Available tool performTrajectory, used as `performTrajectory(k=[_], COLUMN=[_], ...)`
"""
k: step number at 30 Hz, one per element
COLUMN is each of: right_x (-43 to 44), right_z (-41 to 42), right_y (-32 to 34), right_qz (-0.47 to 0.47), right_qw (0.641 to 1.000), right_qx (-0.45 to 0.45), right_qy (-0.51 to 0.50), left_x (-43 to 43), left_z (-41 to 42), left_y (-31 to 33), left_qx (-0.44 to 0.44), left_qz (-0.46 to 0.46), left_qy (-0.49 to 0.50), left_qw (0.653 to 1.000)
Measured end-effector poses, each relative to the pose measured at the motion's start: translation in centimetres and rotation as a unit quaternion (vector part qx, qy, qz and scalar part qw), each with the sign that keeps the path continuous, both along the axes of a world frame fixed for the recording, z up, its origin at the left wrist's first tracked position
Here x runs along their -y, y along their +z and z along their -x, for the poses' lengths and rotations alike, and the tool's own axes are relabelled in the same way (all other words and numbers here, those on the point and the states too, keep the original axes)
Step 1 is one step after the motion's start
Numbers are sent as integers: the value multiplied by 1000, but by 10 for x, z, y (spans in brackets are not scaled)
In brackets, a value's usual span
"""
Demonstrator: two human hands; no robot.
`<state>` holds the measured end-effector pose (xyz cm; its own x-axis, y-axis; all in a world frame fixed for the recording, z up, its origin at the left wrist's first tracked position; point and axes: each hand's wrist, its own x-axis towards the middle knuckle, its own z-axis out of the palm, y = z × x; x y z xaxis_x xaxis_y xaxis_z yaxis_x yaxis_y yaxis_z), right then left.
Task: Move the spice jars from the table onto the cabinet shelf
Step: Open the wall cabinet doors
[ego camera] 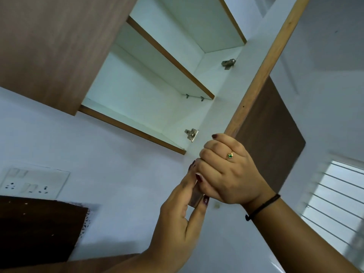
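Gripping the lower corner of the open cabinet door (262, 115), the fingers (208, 154) of the right hand (226, 174) are curling over its wooden edge, closed on it from the outside. The left hand (181, 217) is reaching up just below; its fingers are half open, with fingertip and thumb pinching lightly at the bottom corner of the same door, so the two hands are touching there.

Neither hand is carrying a jar. No spice jars are showing anywhere in view, and the surface they should be standing on is out of sight below the frame, so I cannot tell how many are waiting.

Moving outward, the door is standing wide, hung on two metal hinges (191, 133). Inside, the bottom shelf (126, 115) and the shelf above it (169, 58) are both looking bare and white. A switch panel (33, 182) is sitting on the wall to the lower left, and a window (338, 201) is at the right.

The step in hand seems to be getting the cabinet open and ready. Doing it well probably means swinging the door fully clear and checking that it is resting there unheld, then letting go with both hands before going down for the jars. The bottom shelf looks the easier one to reach; filling it from the back forward should be leaving room for later jars.
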<state>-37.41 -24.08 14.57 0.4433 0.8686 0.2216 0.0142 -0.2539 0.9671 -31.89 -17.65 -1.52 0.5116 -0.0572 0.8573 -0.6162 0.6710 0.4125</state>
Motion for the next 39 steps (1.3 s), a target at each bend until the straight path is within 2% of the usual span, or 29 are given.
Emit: performTrajectory(k=[6,10,15,30,39], right_x=[14,21,29,59,89], right_z=[29,45,58,111,146], right_y=[-1,-3,-6,-10,-13], right_qz=[14,1,-3,-35,-47], right_qw=[999,998,996,982,961], right_qx=[18,18,23,28,33], right_qy=[-50,-65,-91,-182,-271], left_x=[20,33,45,80,117], left_z=[21,33,39,71,90], left_y=[-3,-4,-7,-9,-5], left_qx=[10,56,71,165,193], left_qz=[-21,-22,-19,-95,-161], left_qy=[12,71,42,127,106], left_qw=[1000,996,996,973,962])
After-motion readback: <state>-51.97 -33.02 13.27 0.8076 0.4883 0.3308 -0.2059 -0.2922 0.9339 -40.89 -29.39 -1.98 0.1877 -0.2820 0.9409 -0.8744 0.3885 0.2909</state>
